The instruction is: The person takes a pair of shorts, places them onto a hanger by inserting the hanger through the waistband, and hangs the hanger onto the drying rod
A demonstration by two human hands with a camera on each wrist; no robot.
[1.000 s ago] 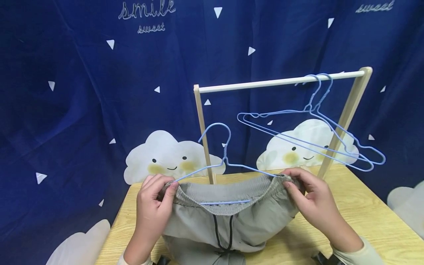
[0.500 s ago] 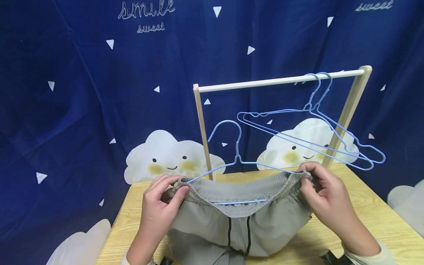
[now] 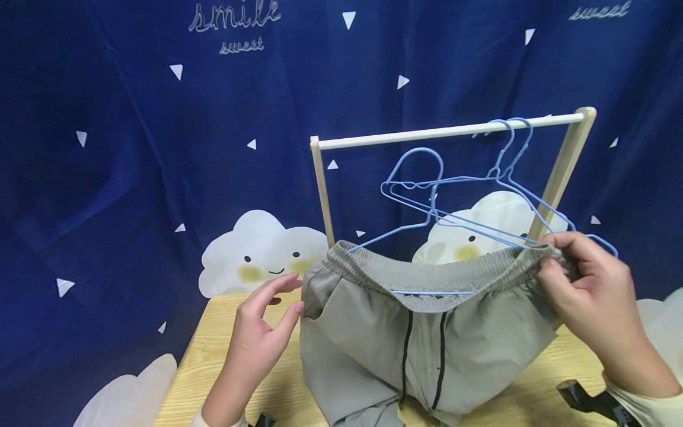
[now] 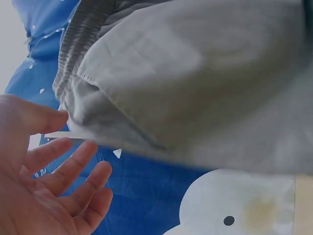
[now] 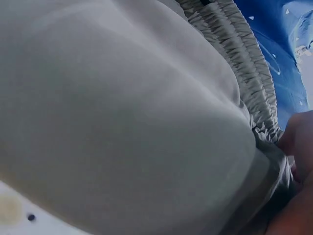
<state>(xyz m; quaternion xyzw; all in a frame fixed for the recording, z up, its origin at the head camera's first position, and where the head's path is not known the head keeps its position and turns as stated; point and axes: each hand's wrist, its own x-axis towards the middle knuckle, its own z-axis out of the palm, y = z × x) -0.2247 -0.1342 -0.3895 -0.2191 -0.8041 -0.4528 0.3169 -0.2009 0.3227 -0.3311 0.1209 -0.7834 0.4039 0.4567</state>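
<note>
Grey drawstring shorts with a gathered elastic waist hang in front of me, two black cords at the front. Inside the waistband sits a blue wire hanger, its hook rising above the cloth. My right hand pinches the waistband's right end, thumb in front; in the right wrist view that hand shows at the gathered edge. Off the left side of the shorts, my left hand holds nothing, thumb and fingers apart. In the left wrist view its spread fingers are beside the pocket side of the cloth.
A wooden rack with a white rail stands behind the shorts. Two more blue hangers hang toward its right end. Below is a wooden table; a dark blue curtain with clouds and triangles covers the back.
The shorts and hanger have risen and moved right toward the rack with my right hand. My left hand has let go of the waistband's left end and opened.
</note>
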